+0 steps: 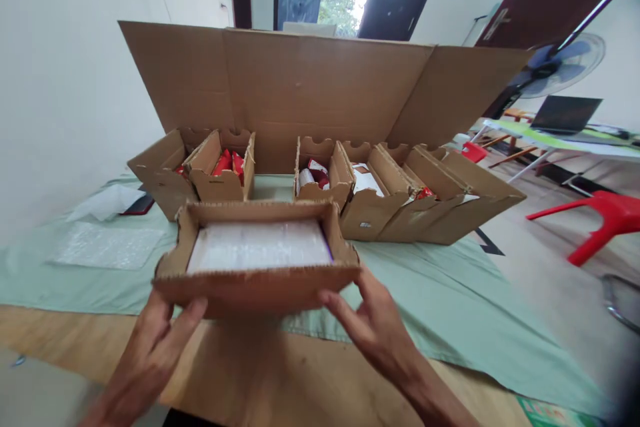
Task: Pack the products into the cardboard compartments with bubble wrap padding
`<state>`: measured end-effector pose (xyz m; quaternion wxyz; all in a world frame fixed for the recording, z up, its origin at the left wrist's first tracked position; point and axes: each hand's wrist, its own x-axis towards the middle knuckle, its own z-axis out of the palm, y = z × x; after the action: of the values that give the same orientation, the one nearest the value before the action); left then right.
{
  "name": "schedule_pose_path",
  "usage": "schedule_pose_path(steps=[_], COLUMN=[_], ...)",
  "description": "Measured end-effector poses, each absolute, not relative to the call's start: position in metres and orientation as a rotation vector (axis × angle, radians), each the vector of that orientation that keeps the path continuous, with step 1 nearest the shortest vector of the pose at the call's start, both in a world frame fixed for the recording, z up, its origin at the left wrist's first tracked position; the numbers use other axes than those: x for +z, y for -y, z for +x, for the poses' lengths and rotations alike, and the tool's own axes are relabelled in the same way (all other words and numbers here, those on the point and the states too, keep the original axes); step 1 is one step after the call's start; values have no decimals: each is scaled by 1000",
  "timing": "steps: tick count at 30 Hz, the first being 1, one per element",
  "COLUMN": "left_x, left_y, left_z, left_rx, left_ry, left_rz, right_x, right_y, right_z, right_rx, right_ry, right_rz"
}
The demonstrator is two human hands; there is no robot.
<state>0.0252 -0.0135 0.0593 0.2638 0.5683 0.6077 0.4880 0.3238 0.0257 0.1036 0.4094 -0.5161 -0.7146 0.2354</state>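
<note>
I hold a shallow open cardboard box (255,283) in front of me, just above the wooden table (280,380). My left hand (155,343) grips its near left corner from below, fingers curled. My right hand (373,320) grips the near right corner with thumb and fingers on the wall. Inside the box lies a flat white item in clear plastic (260,245). Behind it stands a row of several small cardboard boxes (385,197), some holding red and white packets (227,163).
A large unfolded cardboard sheet (310,83) stands upright behind the row. A pale green cloth (440,280) covers the table's far part, with bubble wrap (105,245) and a dark phone (137,205) at left. Red stools (600,220), a fan (560,67) and a laptop desk (565,120) are at right.
</note>
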Motion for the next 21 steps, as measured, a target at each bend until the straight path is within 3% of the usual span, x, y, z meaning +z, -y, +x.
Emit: schedule_pose_path(steps=[5, 8, 12, 17, 21], left_x=[94, 78, 39, 37, 42], left_y=[-28, -6, 37, 30, 18], left_z=[67, 97, 96, 60, 58], left_rx=[1477, 1349, 1397, 1598, 1567], left_ry=[-1261, -1159, -1232, -1572, -1586], left_rz=[1565, 1624, 1592, 1401, 1369], right_x=[117, 105, 83, 82, 94], right_y=[-46, -12, 12, -68, -132], right_z=[352, 397, 402, 318, 272], right_rx=[500, 337, 447, 745, 732], right_ry=[1609, 1478, 1565, 1791, 1849], right_rz=[-1343, -1576, -1641, -1211, -1065])
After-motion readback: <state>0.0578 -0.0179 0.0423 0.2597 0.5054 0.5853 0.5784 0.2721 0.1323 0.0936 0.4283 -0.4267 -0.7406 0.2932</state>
